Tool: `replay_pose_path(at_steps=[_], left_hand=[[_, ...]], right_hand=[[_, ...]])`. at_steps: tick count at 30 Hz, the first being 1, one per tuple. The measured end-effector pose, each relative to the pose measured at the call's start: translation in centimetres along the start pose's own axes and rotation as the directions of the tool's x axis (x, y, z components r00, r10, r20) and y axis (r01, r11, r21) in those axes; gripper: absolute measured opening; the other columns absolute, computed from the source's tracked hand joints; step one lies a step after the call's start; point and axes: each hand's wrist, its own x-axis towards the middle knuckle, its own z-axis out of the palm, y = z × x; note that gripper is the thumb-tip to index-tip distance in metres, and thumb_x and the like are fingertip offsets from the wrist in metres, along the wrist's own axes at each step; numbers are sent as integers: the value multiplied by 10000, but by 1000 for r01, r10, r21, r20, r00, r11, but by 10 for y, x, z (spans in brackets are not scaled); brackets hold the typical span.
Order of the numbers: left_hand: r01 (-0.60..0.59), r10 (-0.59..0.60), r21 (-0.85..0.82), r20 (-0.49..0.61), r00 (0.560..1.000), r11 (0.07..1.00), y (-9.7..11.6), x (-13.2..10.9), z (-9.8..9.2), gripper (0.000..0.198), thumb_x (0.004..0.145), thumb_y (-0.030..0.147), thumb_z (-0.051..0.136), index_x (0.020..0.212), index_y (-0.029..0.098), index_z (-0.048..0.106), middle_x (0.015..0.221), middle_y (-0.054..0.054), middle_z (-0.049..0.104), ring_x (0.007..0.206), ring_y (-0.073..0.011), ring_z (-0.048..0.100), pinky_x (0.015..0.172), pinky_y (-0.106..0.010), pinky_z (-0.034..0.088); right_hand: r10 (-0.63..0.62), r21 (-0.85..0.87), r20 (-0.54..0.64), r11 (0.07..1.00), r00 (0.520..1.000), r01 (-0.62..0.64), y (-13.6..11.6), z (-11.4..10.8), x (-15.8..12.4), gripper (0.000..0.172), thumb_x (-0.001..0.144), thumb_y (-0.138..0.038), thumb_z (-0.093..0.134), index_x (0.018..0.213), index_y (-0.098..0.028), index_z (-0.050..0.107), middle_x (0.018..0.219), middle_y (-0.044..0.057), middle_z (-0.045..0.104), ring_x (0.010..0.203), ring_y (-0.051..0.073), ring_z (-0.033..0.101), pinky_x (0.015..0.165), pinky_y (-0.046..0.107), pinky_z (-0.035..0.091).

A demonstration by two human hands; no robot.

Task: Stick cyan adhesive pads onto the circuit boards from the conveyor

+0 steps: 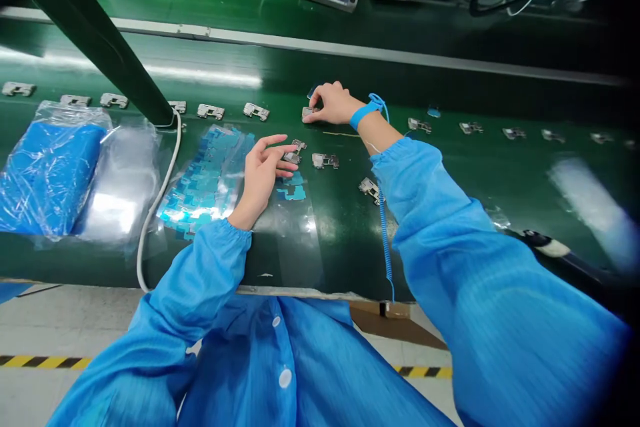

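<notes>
My right hand [336, 104] reaches across the green belt, thumb and forefinger pinched on a small silvery metal bracket [307, 113]. A dark bluish piece just behind those fingers is mostly hidden. My left hand [264, 177] hovers nearer me with its fingers stretched apart. Another metal bracket [299, 145] shows partly between and behind its fingertips; whether they touch it I cannot tell. To its right lies a third bracket [325, 161], and a tilted bracket [370, 190] rests beside my right sleeve. Below my left fingertips are blue film pieces [292, 188] on a clear sheet.
More brackets [256, 111] form a row along the belt [350, 240]. At left are a sheet of blue film cutouts [207, 177], a bagged blue pack [53, 170], a white cable [163, 203] and a slanting green post [100, 33]. A coiled blue cord [385, 237] hangs by my right sleeve.
</notes>
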Motion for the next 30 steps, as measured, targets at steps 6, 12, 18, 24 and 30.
replay_pose_path(at_steps=[6, 12, 18, 24, 30], left_hand=[[-12, 12, 25, -9, 1000, 1000, -11, 3, -1, 352, 976, 239, 725, 1324, 225, 676, 1355, -107, 837, 822, -132, 809, 726, -247, 651], [-245, 253, -68, 147, 956, 967, -24, 1, 10, 644, 1059, 584, 749, 1628, 337, 577, 1863, -38, 453, 1691, -261, 507, 1321, -404, 517], [-290, 300, -159, 41, 953, 944, -15, -1, 10, 487, 1140, 622, 589, 1439, 265, 730, 1624, -94, 718, 1559, -240, 652, 1281, -360, 537], [127, -126, -4, 78, 989, 992, -8, 15, -9, 236, 1143, 276, 588, 1314, 167, 711, 1018, -97, 866, 791, -157, 799, 840, -298, 666], [227, -238, 88, 149, 960, 970, 1, 14, -13, 183, 1122, 166, 568, 1119, 121, 745, 914, -83, 835, 813, -147, 806, 870, -294, 683]], right_hand=[[-27, 588, -224, 794, 974, 157, -26, -10, -33, 325, 715, -375, 993, 930, -223, 803, 817, 12, 731, 770, 192, 607, 796, 394, 563], [65, 969, -78, 238, 995, 60, -94, 17, -123, 513, 675, -582, 1044, 970, -236, 808, 969, 28, 818, 837, 165, 704, 753, 304, 573], [-33, 755, -165, 639, 986, 147, -88, 47, -188, 566, 952, -713, 831, 1226, -223, 760, 1165, 117, 826, 1058, 276, 752, 990, 474, 596], [-320, -87, 30, 943, 947, 321, -68, 64, -223, 570, 1139, -565, 625, 1633, -283, 671, 1815, 150, 513, 1565, 488, 446, 1144, 691, 405], [-344, -110, -119, 937, 931, 332, -66, 75, -221, 365, 1124, -460, 701, 1430, -301, 822, 1607, 95, 730, 1434, 394, 537, 1097, 577, 367]])
